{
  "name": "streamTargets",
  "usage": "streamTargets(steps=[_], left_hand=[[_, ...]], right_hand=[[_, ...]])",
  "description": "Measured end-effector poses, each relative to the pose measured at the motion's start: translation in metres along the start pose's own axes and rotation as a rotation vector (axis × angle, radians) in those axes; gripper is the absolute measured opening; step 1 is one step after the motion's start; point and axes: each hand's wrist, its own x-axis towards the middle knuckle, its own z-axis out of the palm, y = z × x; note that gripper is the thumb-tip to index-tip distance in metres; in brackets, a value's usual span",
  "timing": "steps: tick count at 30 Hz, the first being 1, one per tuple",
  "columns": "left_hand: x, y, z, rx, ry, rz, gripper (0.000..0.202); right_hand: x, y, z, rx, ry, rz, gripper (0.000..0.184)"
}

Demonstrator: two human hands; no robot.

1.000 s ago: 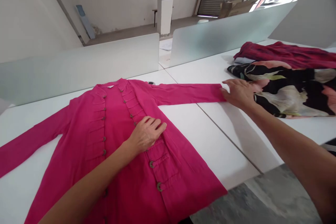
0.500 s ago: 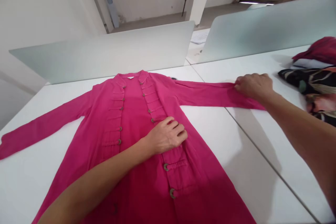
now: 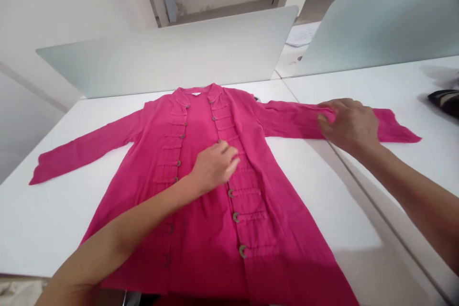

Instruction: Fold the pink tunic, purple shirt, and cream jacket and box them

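Observation:
A bright pink long-sleeved shirt [image 3: 199, 129] lies front up with its sleeves spread and its front open; round buttons and loops run down both edges. Over the front edge on the right is my left hand [image 3: 215, 165], somewhat blurred, its fingers loosely bent and apart with no cloth visible in them. My right hand [image 3: 349, 122] is on the right sleeve [image 3: 294, 119], with a small fold of cloth between thumb and fingers. Beyond that hand the sleeve's cuff [image 3: 398, 126] shows flat. The left sleeve [image 3: 89, 148] stretches out on the other side.
The shirt lies on a white table [image 3: 43, 229] with a seam to the right. Frosted panels [image 3: 179, 57] [image 3: 387, 28] line the back edge, with papers [image 3: 301, 36] behind the gap. A dark patterned cloth [image 3: 444, 103] is at the right edge.
My view has shifted right to left across the scene. My right hand has moved inward along the sleeve, uncovering the cuff. My left hand has moved off its spot on the shirt front.

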Motion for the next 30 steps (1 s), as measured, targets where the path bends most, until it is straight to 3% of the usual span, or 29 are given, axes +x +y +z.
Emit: streamTargets(steps=[2, 4, 9, 15, 19, 23, 26, 30], left_hand=[[-0.008, 0.000, -0.013, -0.062, -0.027, -0.236, 0.023], [-0.022, 0.004, -0.022, -0.149, -0.035, -0.310, 0.024], [-0.077, 0.039, -0.024, -0.181, -0.100, -0.202, 0.017], [-0.114, 0.093, -0.008, 0.026, -0.302, -0.216, 0.050], [-0.121, 0.110, 0.004, -0.012, -0.295, -0.288, 0.048], [-0.127, 0.110, 0.023, -0.101, -0.199, -0.319, 0.048], [-0.131, 0.106, 0.037, -0.095, -0.087, -0.337, 0.059], [-0.124, 0.100, 0.046, -0.003, 0.038, -0.378, 0.068]], right_hand=[[-0.019, -0.014, -0.012, 0.056, -0.016, -0.041, 0.043], [-0.031, -0.027, -0.021, 0.081, -0.019, -0.118, 0.044], [-0.029, -0.062, -0.031, 0.105, -0.120, -0.240, 0.042], [0.022, -0.129, -0.027, 0.168, -0.208, -0.298, 0.040], [0.063, -0.184, -0.007, 0.105, -0.227, -0.351, 0.043], [0.095, -0.230, 0.026, 0.038, -0.286, -0.397, 0.051], [0.110, -0.252, 0.050, -0.016, -0.339, -0.435, 0.057], [0.124, -0.262, 0.070, -0.054, -0.388, -0.483, 0.059]])
